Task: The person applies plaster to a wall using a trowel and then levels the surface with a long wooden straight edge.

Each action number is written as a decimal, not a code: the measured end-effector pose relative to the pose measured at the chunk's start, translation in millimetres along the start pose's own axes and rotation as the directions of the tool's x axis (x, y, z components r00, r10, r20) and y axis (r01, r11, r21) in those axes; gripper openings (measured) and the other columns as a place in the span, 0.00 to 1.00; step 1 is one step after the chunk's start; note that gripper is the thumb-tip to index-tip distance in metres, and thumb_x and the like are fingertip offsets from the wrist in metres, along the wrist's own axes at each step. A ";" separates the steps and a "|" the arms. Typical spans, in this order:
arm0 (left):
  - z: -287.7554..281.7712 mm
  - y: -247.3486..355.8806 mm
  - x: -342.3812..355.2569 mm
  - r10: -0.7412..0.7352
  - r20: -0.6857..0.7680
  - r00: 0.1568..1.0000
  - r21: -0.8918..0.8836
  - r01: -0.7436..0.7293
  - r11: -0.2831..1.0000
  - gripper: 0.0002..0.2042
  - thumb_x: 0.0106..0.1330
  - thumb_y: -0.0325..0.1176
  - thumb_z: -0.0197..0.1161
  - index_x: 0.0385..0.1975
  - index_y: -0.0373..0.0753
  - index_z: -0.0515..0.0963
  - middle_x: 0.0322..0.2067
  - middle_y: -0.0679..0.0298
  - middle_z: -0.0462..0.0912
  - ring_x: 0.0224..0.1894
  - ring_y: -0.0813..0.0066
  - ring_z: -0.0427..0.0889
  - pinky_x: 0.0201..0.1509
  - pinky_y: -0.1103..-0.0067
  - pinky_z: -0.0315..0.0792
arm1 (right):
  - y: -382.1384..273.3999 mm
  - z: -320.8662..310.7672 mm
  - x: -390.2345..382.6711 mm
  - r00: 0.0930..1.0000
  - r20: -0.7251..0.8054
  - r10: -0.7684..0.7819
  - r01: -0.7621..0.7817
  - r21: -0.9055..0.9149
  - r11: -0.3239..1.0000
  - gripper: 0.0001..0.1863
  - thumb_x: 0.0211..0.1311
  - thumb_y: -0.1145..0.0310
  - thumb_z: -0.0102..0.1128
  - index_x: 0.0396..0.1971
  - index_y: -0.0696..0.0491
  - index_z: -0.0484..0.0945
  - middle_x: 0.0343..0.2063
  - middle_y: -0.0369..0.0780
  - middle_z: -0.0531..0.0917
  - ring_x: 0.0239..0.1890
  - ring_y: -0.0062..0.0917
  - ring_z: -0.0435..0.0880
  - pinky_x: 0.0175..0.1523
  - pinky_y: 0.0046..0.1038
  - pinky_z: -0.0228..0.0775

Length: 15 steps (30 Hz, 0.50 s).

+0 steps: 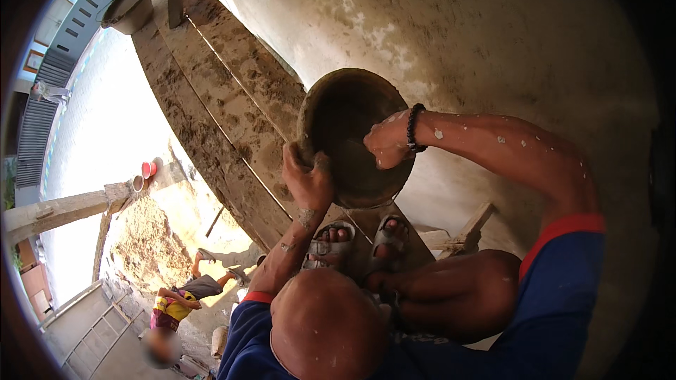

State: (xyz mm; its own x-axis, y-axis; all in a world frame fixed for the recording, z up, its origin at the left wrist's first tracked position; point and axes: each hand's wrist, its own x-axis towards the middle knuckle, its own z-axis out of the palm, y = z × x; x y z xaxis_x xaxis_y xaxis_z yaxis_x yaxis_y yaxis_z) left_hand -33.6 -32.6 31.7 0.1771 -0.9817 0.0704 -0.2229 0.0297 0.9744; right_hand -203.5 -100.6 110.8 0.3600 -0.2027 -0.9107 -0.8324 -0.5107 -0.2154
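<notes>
The wall (507,42) rose beside muddy planks (225,109), with the bucket (345,116) just ahead of the sandals (336,247), its rim clamped in the left grip (308,181), while the right grip (387,142), below a black bracelet (414,129), was down inside, though I could not tell whether it was clamped on anything.

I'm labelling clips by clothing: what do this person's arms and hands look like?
The ungloved right hand has a black beaded bracelet at the wrist and pale spatters along its forearm; the ungloved left hand has greyish smears up its forearm. Short blue sleeves end in red bands.
</notes>
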 end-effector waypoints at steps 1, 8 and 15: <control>-1.2 -2.9 1.2 -0.016 -0.010 1.000 -0.030 0.016 0.999 0.09 0.50 0.26 0.58 0.30 0.32 0.67 0.22 0.58 0.69 0.24 0.69 0.67 0.30 0.74 0.66 | -0.6 0.2 -4.2 0.989 0.055 0.136 -0.145 0.261 0.954 0.15 0.54 0.62 0.49 0.27 0.58 0.79 0.21 0.43 0.81 0.23 0.30 0.81 0.31 0.31 0.72; -8.7 -19.8 13.9 -0.055 0.039 0.998 -0.119 0.059 0.991 0.10 0.49 0.25 0.58 0.30 0.31 0.68 0.23 0.60 0.69 0.27 0.73 0.66 0.33 0.76 0.66 | 24.8 14.8 -49.5 0.748 -0.657 0.090 -0.095 0.028 0.995 0.13 0.56 0.63 0.52 0.29 0.59 0.73 0.23 0.48 0.80 0.24 0.39 0.81 0.33 0.40 0.71; -8.4 -10.8 16.9 -0.036 0.102 0.994 0.003 0.035 0.999 0.10 0.49 0.26 0.58 0.31 0.31 0.68 0.24 0.59 0.71 0.28 0.72 0.67 0.34 0.75 0.67 | 8.8 58.7 15.9 0.621 -0.773 0.127 -0.172 0.024 0.985 0.05 0.47 0.73 0.54 0.21 0.59 0.76 0.20 0.47 0.81 0.29 0.41 0.83 0.34 0.37 0.76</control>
State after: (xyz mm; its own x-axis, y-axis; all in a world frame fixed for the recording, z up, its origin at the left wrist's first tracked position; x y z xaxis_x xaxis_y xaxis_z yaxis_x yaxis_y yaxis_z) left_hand -20.1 -48.0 24.2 0.0865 -0.9962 0.0136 -0.2195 -0.0057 0.9756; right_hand -229.8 -59.3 73.8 0.4434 -0.8370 -0.3207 -0.8918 -0.4478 -0.0643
